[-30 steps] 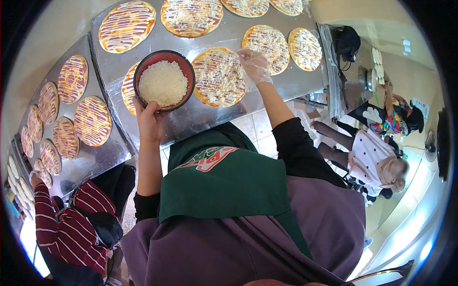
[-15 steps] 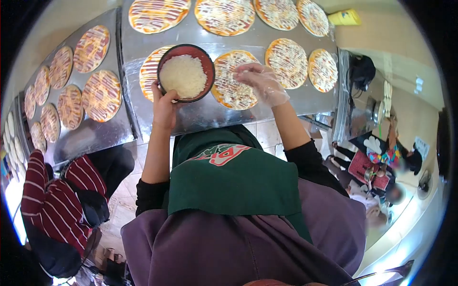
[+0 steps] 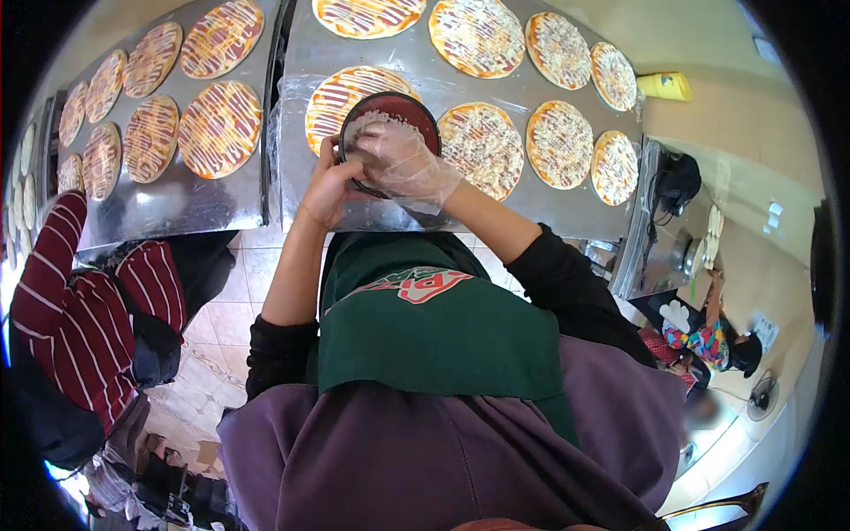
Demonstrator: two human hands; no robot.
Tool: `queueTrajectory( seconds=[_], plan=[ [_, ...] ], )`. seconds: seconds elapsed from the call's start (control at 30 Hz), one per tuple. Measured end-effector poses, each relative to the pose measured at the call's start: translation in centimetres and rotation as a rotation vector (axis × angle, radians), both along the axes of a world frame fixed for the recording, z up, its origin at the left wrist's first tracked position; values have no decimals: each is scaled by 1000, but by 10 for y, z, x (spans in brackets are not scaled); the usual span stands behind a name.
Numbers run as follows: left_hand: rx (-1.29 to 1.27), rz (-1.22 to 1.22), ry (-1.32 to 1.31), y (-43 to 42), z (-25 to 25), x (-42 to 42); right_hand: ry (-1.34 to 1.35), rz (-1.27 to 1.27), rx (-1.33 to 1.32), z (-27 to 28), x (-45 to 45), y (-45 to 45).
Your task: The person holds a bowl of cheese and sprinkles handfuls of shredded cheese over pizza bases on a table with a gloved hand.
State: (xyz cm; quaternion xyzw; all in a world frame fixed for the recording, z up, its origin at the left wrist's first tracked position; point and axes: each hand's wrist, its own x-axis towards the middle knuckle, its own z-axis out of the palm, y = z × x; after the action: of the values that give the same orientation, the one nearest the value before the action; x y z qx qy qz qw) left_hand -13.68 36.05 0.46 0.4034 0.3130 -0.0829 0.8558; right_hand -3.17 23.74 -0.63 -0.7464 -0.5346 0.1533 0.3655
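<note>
My left hand [image 3: 329,190] grips the near left rim of a dark-edged bowl [image 3: 412,104] with a reddish inside. Grated white cheese [image 3: 379,119] shows along the bowl's far side. Down in the bowl is my right hand [image 3: 398,159], in a clear plastic glove, its fingers curled into the cheese and partly hidden. The bowl is held above the metal table, over the near edge of a pizza [image 3: 341,93] with sauce stripes and no visible cheese on its exposed part. Just right of the bowl lies a pizza scattered with cheese [image 3: 485,150].
More cheese-covered pizzas [image 3: 560,144] line the metal table [image 3: 584,212]. A yellow container [image 3: 664,86] lies past its far right corner. On the left, another table holds several striped pizzas [image 3: 220,128], with a person in a striped sleeve [image 3: 49,257] beside it. Other people [image 3: 699,345] are at right.
My right hand has moved left from above a pizza into the bowl of cheese. The bowl and my left hand have shifted slightly right in view, as the whole view has moved.
</note>
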Motion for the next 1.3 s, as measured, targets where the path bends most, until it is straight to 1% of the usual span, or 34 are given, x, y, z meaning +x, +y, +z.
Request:
queueTrajectory(
  seconds=[0.03,0.1,0.13,0.17,0.23,0.33,0.47,0.53,0.57,0.63,0.67,0.7,0.77,0.8,0.9,0.93,0.97,1.03,1.07,1.13,1.17,1.23,1.27,1.3],
  plan=[
    [17,28,8,2,0,-2,-1,6,-2,-2,1,0],
    [41,69,8,6,-1,-6,-100,26,-97,-3,7,1],
    [67,106,8,8,-2,-7,-197,-2,-135,0,8,2],
    [64,111,7,9,-3,-8,-199,4,-137,3,5,5],
    [120,185,33,10,-3,-10,-160,-106,-188,7,-5,11],
    [142,193,50,8,2,-9,-97,-63,-174,0,-6,22],
    [131,174,34,14,-10,-8,-25,-59,-168,1,-5,30],
    [129,219,16,17,-14,-7,192,-139,-66,1,-2,32],
    [127,222,15,19,-15,-8,191,-136,-68,2,0,32],
    [187,288,13,23,-16,-9,547,-256,-18,15,6,33],
    [184,291,12,26,-17,-12,800,-265,71,-14,13,29],
    [194,313,31,30,-19,-15,796,-263,67,-10,16,28],
    [201,342,48,39,-22,-24,878,-405,72,1,27,19],
    [211,373,29,44,-24,-30,891,-458,14,6,34,13],
    [227,429,29,53,-16,-43,878,-482,13,-9,51,-7],
    [220,457,18,57,-14,-47,844,-543,-103,-16,58,-10],
    [214,486,8,59,-15,-52,844,-537,-108,-22,63,-13],
    [209,496,9,63,-16,-61,676,-611,-283,-25,66,-12],
    [206,516,-16,64,-16,-65,676,-604,-287,-26,69,-10],
    [197,542,-39,66,-10,-71,292,-624,-390,-24,71,-2],
    [197,551,-35,66,-9,-74,292,-614,-394,-27,73,1],
    [165,568,-51,67,-7,-80,77,-573,-374,-36,78,8],
    [164,577,-49,67,-5,-82,76,-564,-376,-44,83,10],
    [161,595,-49,66,-2,-83,92,-521,-308,-50,86,14]
  ],
)
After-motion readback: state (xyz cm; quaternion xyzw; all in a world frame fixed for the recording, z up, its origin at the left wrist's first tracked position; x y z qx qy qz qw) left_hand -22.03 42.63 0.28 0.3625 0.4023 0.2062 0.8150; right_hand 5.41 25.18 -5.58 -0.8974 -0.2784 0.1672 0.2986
